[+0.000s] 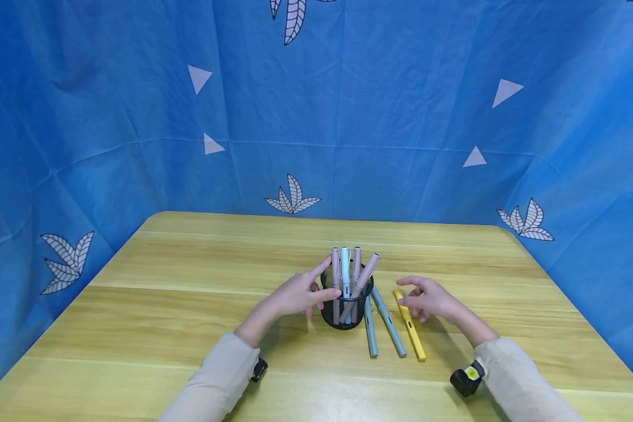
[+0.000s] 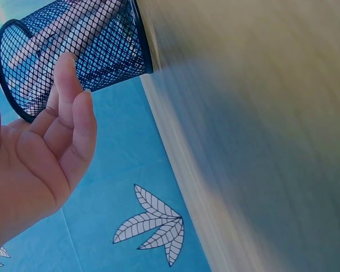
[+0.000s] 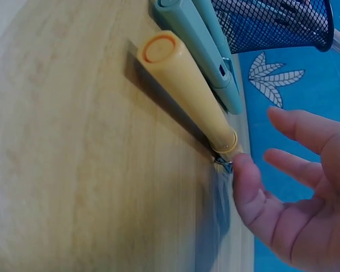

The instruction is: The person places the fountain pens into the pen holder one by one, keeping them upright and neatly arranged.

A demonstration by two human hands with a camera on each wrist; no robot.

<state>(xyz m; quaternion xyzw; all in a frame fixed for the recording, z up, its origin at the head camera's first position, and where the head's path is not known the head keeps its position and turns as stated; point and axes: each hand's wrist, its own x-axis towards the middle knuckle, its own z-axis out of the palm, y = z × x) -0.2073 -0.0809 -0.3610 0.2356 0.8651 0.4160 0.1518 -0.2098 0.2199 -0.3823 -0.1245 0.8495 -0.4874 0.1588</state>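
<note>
The left hand (image 1: 298, 292) holds the round black wire-mesh pen cup (image 1: 327, 310) from its left side, forefinger at the far rim and thumb at the near rim, the other fingers lower beside the mesh. Three lilac capped pens (image 1: 366, 275) and one pale blue capped pen (image 1: 345, 271) lean inside the cup. Just right of it, two grey-green pens (image 1: 390, 323) lie side by side on the counter, slanting toward the person. Next comes the bright yellow capped pen (image 1: 413, 336), under and just left of the right hand (image 1: 428, 298), whose loosely bent fingers grasp nothing; whether the thumb touches the pen's far end cannot be told.

A wide stretch of the pale wood-grain counter (image 1: 137, 328) runs from its left edge to the left hand. The far edge, against the blue patterned cloth (image 1: 348, 105), stands well behind the cup. More wood extends past the right hand to the right edge.
</note>
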